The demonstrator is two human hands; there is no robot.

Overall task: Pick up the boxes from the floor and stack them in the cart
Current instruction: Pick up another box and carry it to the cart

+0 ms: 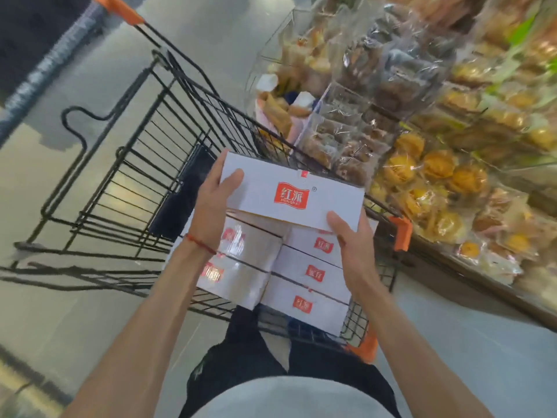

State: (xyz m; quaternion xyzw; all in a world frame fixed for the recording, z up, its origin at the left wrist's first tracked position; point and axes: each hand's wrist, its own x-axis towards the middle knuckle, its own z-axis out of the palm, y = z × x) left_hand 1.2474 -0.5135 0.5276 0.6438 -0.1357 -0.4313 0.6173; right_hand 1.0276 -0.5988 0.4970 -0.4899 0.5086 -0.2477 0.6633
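A person stands at the near end of a black wire shopping cart (156, 164) with orange corner guards, in a shop aisle. Both bare hands hold one flat white box (294, 196) with a red logo, level, above the cart's near end. The left hand (215, 203) clasps the box's left end, thumb pressed on top and fingers curled underneath. The right hand (351, 239) clasps the near right corner the same way, thumb on the lid. A red string circles the left wrist.

Below the held box, more of the same white boxes (304, 273) lie flat in the cart in two side-by-side piles, at least five with their logos showing. The far part of the cart looks empty apart from a dark panel against its far wall. No boxes show on the floor in this view.

The box looks like stiff cardboard, light enough to carry at arm's length, with smooth, slightly glossy faces that could slip. Holding it at two opposite ends with fingers underneath seems the safest hold, and it should sit steadily on the flat pile.

On the right, shelves (452, 164) carry clear bags of bread and pastries.
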